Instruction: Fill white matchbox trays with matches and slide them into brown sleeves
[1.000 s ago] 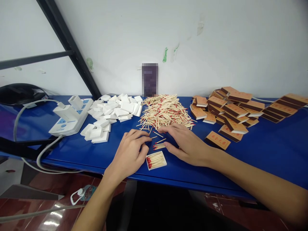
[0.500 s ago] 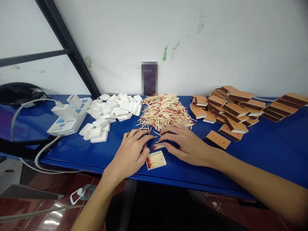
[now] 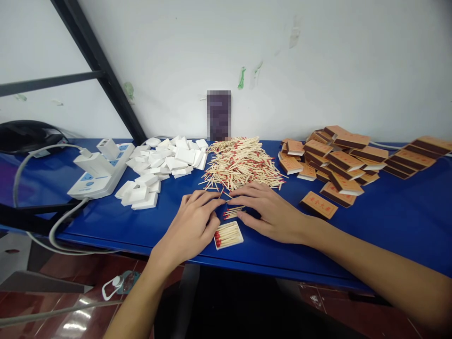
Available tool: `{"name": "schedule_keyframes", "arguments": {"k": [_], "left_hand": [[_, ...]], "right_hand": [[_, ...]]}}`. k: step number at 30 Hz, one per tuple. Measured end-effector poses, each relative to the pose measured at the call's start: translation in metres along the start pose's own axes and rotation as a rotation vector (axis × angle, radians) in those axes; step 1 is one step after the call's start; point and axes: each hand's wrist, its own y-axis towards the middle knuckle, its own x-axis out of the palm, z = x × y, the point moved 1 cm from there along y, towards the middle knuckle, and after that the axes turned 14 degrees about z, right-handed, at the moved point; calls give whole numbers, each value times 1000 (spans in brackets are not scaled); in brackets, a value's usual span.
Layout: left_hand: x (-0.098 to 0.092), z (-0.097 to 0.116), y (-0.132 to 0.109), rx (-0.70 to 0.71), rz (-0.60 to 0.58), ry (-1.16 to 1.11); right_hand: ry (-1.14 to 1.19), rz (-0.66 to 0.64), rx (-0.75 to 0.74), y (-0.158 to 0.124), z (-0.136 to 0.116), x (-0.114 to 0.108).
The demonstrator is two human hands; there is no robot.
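My left hand (image 3: pixel 193 221) rests on the blue table with its fingers stretched out, index fingertip at a few loose matches. Opposite it, my right hand (image 3: pixel 266 209) lies with fingers extended, its fingertips touching or beside the same loose matches. A small row of red-tipped matches (image 3: pixel 232 213) lies between the hands, partly under the right fingers. Nearest the table's front edge is a white matchbox tray (image 3: pixel 241 231) with several matches in it, beside my left thumb. Just beyond both hands rises a large heap of matches (image 3: pixel 243 162).
White empty trays (image 3: pixel 176 157) are piled at the back left, and orange-brown matchbox sleeves (image 3: pixel 346 160) at the right. A power strip (image 3: pixel 102 176) with plugs and cables stands at far left, near a black metal frame (image 3: pixel 102 70). A blurred dark rectangle (image 3: pixel 219 115) is by the wall.
My right hand has shifted slightly left, its index and middle fingertips now closer to my left fingertips. My left hand is almost still, and the tray stays where it was.
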Motion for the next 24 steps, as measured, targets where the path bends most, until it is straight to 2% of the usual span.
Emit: {"name": "schedule_keyframes", "arguments": {"k": [12,19,24], "left_hand": [[0,2,0,6,-2,-13],[-2,3,1,6,-22,-39],[-3,3,-1,18,-57,-62]], "right_hand": [[61,-38,24,1,0,-1],[35,109,-13,3,5,-7],[-75,108,13,1,8,-9]]}}
